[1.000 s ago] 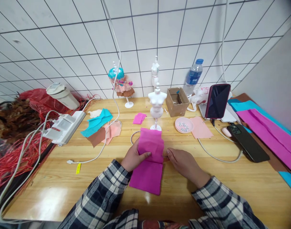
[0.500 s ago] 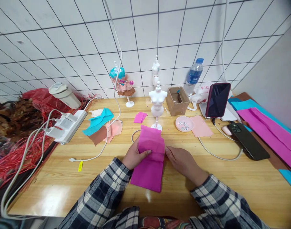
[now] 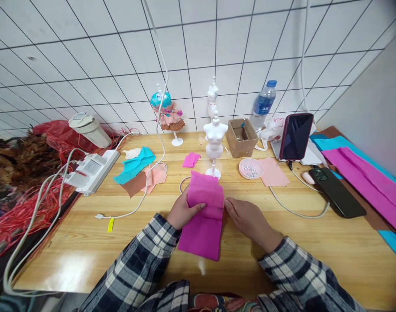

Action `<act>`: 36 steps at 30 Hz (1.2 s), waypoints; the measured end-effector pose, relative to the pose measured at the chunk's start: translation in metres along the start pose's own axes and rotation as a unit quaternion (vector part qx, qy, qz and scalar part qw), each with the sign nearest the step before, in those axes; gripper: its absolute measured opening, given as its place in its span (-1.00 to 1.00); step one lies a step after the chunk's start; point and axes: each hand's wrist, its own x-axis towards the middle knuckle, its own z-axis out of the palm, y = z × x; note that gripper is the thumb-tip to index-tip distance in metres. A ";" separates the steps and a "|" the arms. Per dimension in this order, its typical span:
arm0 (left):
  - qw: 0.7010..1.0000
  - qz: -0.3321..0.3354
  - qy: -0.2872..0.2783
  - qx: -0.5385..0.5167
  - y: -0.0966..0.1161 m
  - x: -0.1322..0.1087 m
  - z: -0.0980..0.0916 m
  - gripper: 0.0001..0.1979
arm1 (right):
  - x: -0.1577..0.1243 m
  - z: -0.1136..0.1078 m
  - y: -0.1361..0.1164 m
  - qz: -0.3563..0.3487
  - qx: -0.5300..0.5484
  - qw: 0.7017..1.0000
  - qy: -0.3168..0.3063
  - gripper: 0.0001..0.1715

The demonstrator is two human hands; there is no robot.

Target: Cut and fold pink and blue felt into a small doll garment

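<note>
A magenta sheet of crepe paper (image 3: 202, 216) lies on the wooden table (image 3: 87, 242) in front of me, pleated across its middle. My left hand (image 3: 184, 211) pinches the fold at its left edge, thumb on top. My right hand (image 3: 250, 219) pinches the same fold at the right edge. Just beyond the sheet stands a white miniature mannequin (image 3: 214, 141) on a stand.
Behind are a dressed mannequin (image 3: 167, 115), a cardboard box (image 3: 241, 138), a pink dish of beads (image 3: 250, 169), a water bottle (image 3: 263, 104) and two phones (image 3: 336, 193). Paper scraps (image 3: 136, 171), a power strip (image 3: 92, 171) and cables lie left. Magenta and blue sheets (image 3: 370, 182) lie right.
Both hands have stayed on the fold and drawn the lower part of the sheet up slightly. The view has shifted a little.
</note>
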 end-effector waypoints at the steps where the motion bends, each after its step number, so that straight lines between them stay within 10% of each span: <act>1: 1.000 0.002 -0.003 0.003 0.000 0.000 0.000 -0.33 | 0.000 0.000 0.000 -0.001 0.003 1.000 0.000 -0.49; 36: 0.999 -0.012 -0.009 0.040 -0.004 0.001 -0.003 -0.36 | 0.001 0.005 -0.002 0.000 0.014 0.999 0.028 -0.48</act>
